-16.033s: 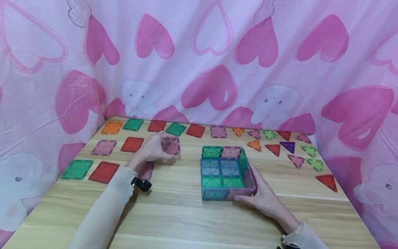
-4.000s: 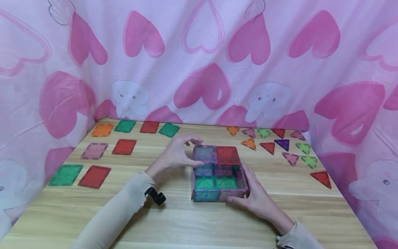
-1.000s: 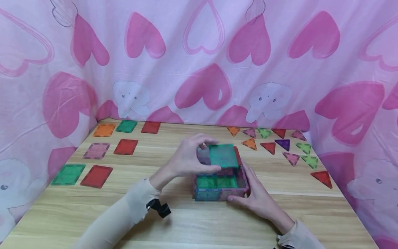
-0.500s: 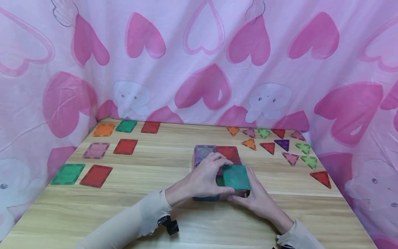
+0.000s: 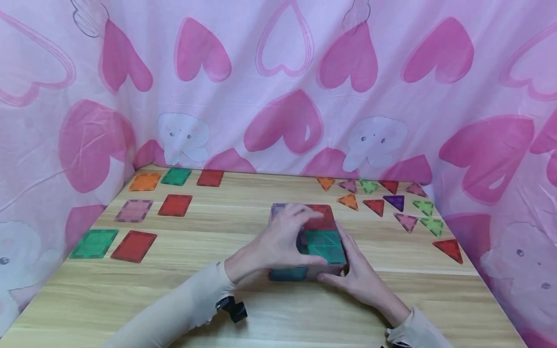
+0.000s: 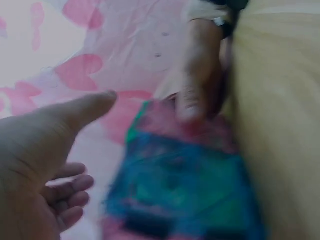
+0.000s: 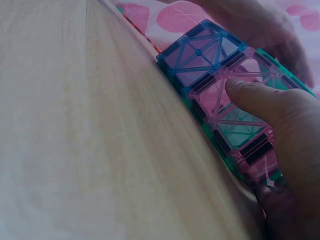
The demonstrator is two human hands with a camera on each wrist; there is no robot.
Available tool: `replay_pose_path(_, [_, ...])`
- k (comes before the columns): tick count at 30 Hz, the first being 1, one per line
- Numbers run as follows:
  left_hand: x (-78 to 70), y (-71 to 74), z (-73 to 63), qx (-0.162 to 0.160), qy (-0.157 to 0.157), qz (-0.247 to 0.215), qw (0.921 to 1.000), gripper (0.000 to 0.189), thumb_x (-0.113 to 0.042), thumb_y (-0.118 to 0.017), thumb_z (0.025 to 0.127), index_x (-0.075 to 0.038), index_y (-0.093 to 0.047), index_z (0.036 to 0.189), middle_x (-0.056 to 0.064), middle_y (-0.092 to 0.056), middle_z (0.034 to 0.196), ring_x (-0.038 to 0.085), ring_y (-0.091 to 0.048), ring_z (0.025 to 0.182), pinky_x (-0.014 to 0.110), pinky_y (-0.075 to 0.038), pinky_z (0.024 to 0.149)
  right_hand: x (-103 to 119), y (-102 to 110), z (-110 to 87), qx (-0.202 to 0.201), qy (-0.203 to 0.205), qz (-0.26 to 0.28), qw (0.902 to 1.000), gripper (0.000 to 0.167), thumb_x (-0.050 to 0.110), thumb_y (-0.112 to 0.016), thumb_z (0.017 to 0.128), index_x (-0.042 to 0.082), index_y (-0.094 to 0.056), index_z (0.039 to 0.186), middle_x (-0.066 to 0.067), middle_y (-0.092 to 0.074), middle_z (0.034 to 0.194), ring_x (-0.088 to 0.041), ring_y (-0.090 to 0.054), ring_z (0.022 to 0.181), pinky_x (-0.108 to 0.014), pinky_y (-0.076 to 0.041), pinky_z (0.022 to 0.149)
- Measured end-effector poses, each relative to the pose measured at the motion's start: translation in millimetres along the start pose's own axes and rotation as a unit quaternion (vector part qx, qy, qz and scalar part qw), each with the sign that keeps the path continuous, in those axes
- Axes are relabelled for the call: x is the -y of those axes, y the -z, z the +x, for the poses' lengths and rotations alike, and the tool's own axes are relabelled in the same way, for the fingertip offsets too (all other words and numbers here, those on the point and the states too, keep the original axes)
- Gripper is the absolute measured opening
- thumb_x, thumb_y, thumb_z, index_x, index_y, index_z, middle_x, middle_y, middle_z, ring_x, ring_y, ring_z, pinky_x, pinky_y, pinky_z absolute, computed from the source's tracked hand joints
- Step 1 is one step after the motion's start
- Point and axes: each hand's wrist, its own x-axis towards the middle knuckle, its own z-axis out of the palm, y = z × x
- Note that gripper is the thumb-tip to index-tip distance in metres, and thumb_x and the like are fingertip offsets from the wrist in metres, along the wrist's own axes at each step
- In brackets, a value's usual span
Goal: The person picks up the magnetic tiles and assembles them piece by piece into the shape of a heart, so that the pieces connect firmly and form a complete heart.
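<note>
A low box of see-through magnetic tiles [image 7: 235, 95] stands on the wooden table, with blue and pink front walls. On its top lie a red square tile [image 5: 321, 217] at the back right and a green square tile [image 5: 326, 247] at the front right. My right hand [image 5: 363, 275] grips the box's right front corner, thumb on the pink wall. Over the box's left part is my left hand [image 5: 283, 239], its thumb and fingers spread apart around nothing in the left wrist view. It hides much of the top's left side.
Several loose square tiles, among them an orange tile [image 5: 145, 181] and a red tile [image 5: 134, 246], lie on the left. Small triangle tiles, including a purple triangle [image 5: 394, 202], are at the back right. A pink heart curtain [image 5: 278, 121] surrounds the table.
Over the last second my left hand carried the green square tile right and forward onto the box's front right top, then let go. My right hand has kept its grip on the box.
</note>
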Motion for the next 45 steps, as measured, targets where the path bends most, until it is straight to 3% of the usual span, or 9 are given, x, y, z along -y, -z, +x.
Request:
replay_pose_path(7, [37.6, 65.8, 4.0, -0.162, -0.014, -0.012, 0.9867, 0.093, -0.044, -0.100, 0.081, -0.013, -0.059, 0.158, 0.003, -0.060, 0.159, 0.022, -0.050, 0.149, 0.055, -0.046, 0.121, 2.2, 0.3, -0.5, 0.000, 0.005, 0.007, 1.0000, 0.127, 0.044, -0.099, 0.086, 0.047, -0.010, 0.177, -0.003, -0.028, 0.178, -0.034, -0.037, 0.158, -0.074, -0.034, 0.124])
replay_pose_path(10, [70.4, 94.0, -1.4, -0.215, 0.013, 0.004, 0.9766, 0.091, -0.040, -0.100, 0.081, -0.014, -0.059, 0.159, 0.004, -0.061, 0.160, 0.024, -0.051, 0.150, 0.059, -0.043, 0.123, 2.6, 0.1, -0.5, 0.001, 0.003, 0.012, 0.9999, 0.127, 0.043, -0.099, 0.086, 0.047, -0.011, 0.177, -0.003, -0.029, 0.177, -0.035, -0.035, 0.160, -0.076, -0.031, 0.125])
replay_pose_path(12, [98.0, 107.0, -10.4, -0.232, 0.055, 0.014, 0.9710, 0.089, -0.040, -0.099, 0.083, -0.018, -0.059, 0.160, 0.004, -0.059, 0.162, 0.025, -0.050, 0.152, 0.062, -0.043, 0.123, 2.6, -0.3, -0.6, 0.000, 0.002, 0.012, 0.9999, 0.127, 0.042, -0.099, 0.086, 0.047, -0.011, 0.177, -0.002, -0.028, 0.178, -0.035, -0.035, 0.160, -0.076, -0.030, 0.125])
replay_pose_path(17, [172.3, 114.8, -43.9, -0.221, 0.178, 0.015, 0.9588, 0.086, -0.040, -0.094, 0.089, -0.020, -0.056, 0.163, 0.010, -0.054, 0.166, 0.032, -0.045, 0.156, 0.070, -0.038, 0.125, 2.9, -1.6, -1.9, 0.001, -0.004, 0.013, 0.9999, 0.127, 0.043, -0.099, 0.086, 0.047, -0.010, 0.177, -0.004, -0.028, 0.178, -0.036, -0.034, 0.160, -0.077, -0.030, 0.125])
replay_pose_path(23, [227.7, 100.9, -73.6, -0.122, 0.272, 0.057, 0.9529, 0.095, -0.045, -0.087, 0.096, -0.002, -0.043, 0.168, 0.024, -0.042, 0.172, 0.046, -0.034, 0.161, 0.072, -0.026, 0.130, 3.4, -2.3, -4.3, 0.000, -0.010, 0.019, 0.9998, 0.127, 0.042, -0.099, 0.086, 0.048, -0.011, 0.177, -0.003, -0.028, 0.178, -0.036, -0.037, 0.158, -0.076, -0.032, 0.125])
replay_pose_path(27, [238.4, 94.8, -78.7, -0.059, 0.289, 0.086, 0.9517, 0.097, -0.049, -0.081, 0.099, 0.006, -0.040, 0.167, 0.030, -0.039, 0.172, 0.050, -0.029, 0.162, 0.069, -0.024, 0.132, 2.8, -2.1, -3.9, 0.000, -0.007, 0.023, 0.9997, 0.127, 0.041, -0.099, 0.086, 0.047, -0.010, 0.177, -0.003, -0.028, 0.178, -0.034, -0.038, 0.158, -0.074, -0.033, 0.125])
replay_pose_path(31, [239.0, 92.5, -78.5, -0.034, 0.280, 0.101, 0.9540, 0.084, -0.044, -0.077, 0.101, 0.010, -0.050, 0.160, 0.033, -0.045, 0.167, 0.053, -0.032, 0.159, 0.067, -0.021, 0.133, 4.0, -0.8, -2.7, 0.001, -0.007, 0.024, 0.9997, 0.126, 0.041, -0.099, 0.087, 0.048, -0.010, 0.177, -0.002, -0.028, 0.178, -0.034, -0.039, 0.157, -0.073, -0.034, 0.124])
replay_pose_path(40, [236.2, 90.1, -76.0, -0.046, 0.251, 0.090, 0.9627, 0.049, -0.027, -0.083, 0.099, 0.001, -0.075, 0.139, 0.028, -0.065, 0.145, 0.050, -0.048, 0.144, 0.067, -0.032, 0.125, 3.5, 0.0, -1.8, 0.002, -0.006, 0.023, 0.9997, 0.127, 0.040, -0.099, 0.087, 0.048, -0.010, 0.177, -0.003, -0.028, 0.177, -0.034, -0.039, 0.156, -0.073, -0.035, 0.124])
replay_pose_path(45, [237.0, 87.0, -75.5, -0.050, 0.254, 0.074, 0.9631, 0.040, -0.026, -0.086, 0.098, -0.003, -0.080, 0.130, 0.027, -0.063, 0.144, 0.046, -0.048, 0.139, 0.066, -0.038, 0.119, 2.1, -0.8, -1.8, 0.003, -0.005, 0.023, 0.9997, 0.126, 0.040, -0.098, 0.087, 0.048, -0.010, 0.177, -0.003, -0.028, 0.177, -0.033, -0.039, 0.156, -0.073, -0.035, 0.124])
